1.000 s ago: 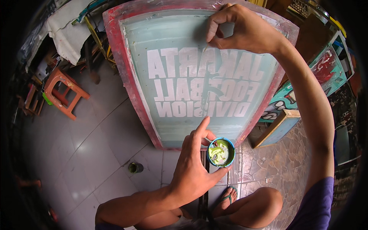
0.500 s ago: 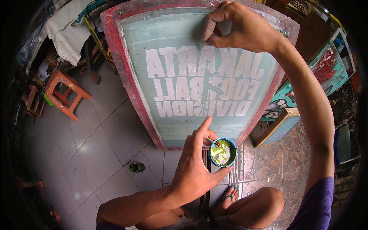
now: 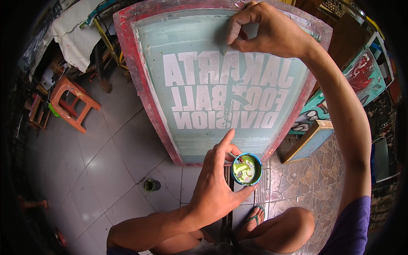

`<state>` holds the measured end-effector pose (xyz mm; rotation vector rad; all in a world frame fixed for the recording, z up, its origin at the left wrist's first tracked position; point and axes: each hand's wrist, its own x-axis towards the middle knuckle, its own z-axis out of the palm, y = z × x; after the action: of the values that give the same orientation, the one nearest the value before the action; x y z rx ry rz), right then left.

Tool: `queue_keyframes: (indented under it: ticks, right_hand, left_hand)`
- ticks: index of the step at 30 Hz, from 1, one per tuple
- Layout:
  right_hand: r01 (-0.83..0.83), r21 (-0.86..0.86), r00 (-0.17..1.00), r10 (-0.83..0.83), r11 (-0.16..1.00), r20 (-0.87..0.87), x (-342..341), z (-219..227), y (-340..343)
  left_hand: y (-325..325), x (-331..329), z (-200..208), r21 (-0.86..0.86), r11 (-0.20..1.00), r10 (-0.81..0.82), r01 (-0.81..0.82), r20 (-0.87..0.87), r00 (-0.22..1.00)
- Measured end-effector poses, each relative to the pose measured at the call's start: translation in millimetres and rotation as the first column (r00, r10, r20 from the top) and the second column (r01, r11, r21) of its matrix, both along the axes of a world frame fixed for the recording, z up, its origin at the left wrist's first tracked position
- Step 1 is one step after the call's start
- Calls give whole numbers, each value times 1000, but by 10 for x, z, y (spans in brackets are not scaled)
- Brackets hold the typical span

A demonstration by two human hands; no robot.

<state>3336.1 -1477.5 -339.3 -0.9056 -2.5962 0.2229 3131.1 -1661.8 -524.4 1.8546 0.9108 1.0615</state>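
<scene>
A large screen-printing frame (image 3: 144, 91) with worn red edges leans in front of me, its pale green mesh (image 3: 170, 38) bearing mirrored block lettering and a rifle shape in the middle. My left hand (image 3: 216, 187) is closed round the side of a small blue-rimmed cup (image 3: 234, 176), its index finger pointing up close to the mesh's lower part. Green liquid with pale glints lies in the cup. At the top of the lettering my right hand (image 3: 263, 32) is pinched against the mesh; a thin tip shows below its fingers, the rest hidden.
An orange plastic stool (image 3: 76, 102) stands on the tiles at left, below a draped white cloth (image 3: 72, 38). A small dark pot (image 3: 151, 185) sits on the floor. Smaller frames, including a wood-edged one (image 3: 309, 142), lean at right. My sandalled foot (image 3: 255, 217) is below the cup.
The screen's upper left part has shifted very slightly to the right, and my right hand has moved a touch the same way. My left hand and the cup stay put.
</scene>
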Motion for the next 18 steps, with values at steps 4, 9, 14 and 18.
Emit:
queue_keyframes:
  ticks: [4,9,14,18]
  right_hand:
    - [-1,40,1000,0,999,31,28,-24,32]
    - [-9,38,999,7,999,34,26,-13,43]
    - [-17,28,1000,16,999,24,33,-14,36]
    - [-10,21,1000,9,1000,12,18,-7,32]
  left_hand:
    - [-2,-7,5,4,1000,2,-2,-6,1000]
    - [-5,-18,7,1,1000,6,-6,-18,1000]
    - [-2,-23,13,-6,1000,3,-3,-24,1000]
    - [-8,-29,20,-2,1000,4,-5,-24,1000]
